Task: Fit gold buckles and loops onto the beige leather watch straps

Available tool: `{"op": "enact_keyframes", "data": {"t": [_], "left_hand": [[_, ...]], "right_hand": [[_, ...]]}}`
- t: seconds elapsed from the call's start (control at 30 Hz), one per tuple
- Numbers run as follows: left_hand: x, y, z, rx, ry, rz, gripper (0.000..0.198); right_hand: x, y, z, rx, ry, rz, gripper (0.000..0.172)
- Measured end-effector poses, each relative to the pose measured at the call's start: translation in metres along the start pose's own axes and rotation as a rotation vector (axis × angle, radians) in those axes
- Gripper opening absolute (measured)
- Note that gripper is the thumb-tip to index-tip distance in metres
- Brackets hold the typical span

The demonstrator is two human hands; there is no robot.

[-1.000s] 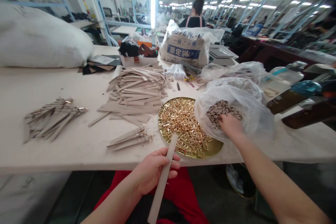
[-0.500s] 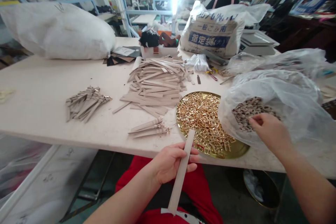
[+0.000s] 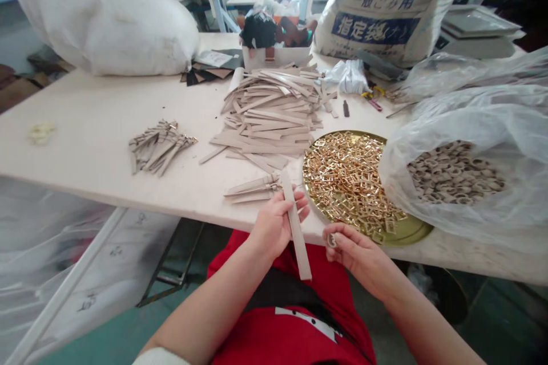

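My left hand is closed round a long beige strap strip, held upright just off the table's near edge. My right hand pinches a small beige loop right beside the strip's lower part. Behind my hands sits a round gold tray full of gold buckles. To its right lies a clear plastic bag holding many small beige loops. A few finished strips with buckles lie next to my left hand.
A big pile of loose beige strips fills the table's middle, and a smaller bundle lies to the left. At the back stand a stuffed white sack, a printed bag and a small white box.
My right hand came out of the plastic bag with a small loop and moved left to the strip. My left hand raised the strip closer to the table edge. The view tilted down.
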State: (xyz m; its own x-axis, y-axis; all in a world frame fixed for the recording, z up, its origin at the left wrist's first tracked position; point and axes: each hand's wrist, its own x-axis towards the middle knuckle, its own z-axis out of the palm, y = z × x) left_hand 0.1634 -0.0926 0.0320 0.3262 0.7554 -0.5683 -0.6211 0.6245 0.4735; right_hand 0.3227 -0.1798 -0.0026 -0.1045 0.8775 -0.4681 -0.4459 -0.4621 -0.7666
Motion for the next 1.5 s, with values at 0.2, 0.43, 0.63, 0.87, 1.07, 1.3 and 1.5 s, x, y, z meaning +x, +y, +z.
{"op": "enact_keyframes", "data": {"t": [0.2,0.43,0.63,0.87,1.07,1.3,1.5], "left_hand": [[0.008,0.006,0.004,-0.052,0.113,0.315,0.03],[-0.013,0.003,-0.017,0.188,-0.098,0.257,0.034],[-0.025,0.004,-0.039,0.393,-0.436,-0.348,0.03],[-0.014,-0.024,-0.033,0.946,-0.415,-0.275,0.022],[-0.013,-0.025,-0.03,1.004,-0.425,-0.186,0.029],[-0.005,-0.04,-0.027,0.972,-0.381,-0.147,0.033],[0.004,-0.045,-0.03,1.134,-0.298,0.034,0.029]], "right_hand": [[-0.02,0.016,0.018,-0.093,-0.201,0.088,0.014],[-0.002,0.001,-0.008,-0.058,0.097,-0.057,0.022],[-0.001,-0.012,-0.028,-0.119,0.1,-0.068,0.024],[0.006,0.0,-0.011,-0.145,0.041,-0.082,0.024],[0.019,0.002,-0.005,0.135,0.181,-0.146,0.014],[0.029,0.014,0.012,0.114,0.269,-0.291,0.021],[0.034,0.016,0.02,0.133,0.338,-0.326,0.02]]}}
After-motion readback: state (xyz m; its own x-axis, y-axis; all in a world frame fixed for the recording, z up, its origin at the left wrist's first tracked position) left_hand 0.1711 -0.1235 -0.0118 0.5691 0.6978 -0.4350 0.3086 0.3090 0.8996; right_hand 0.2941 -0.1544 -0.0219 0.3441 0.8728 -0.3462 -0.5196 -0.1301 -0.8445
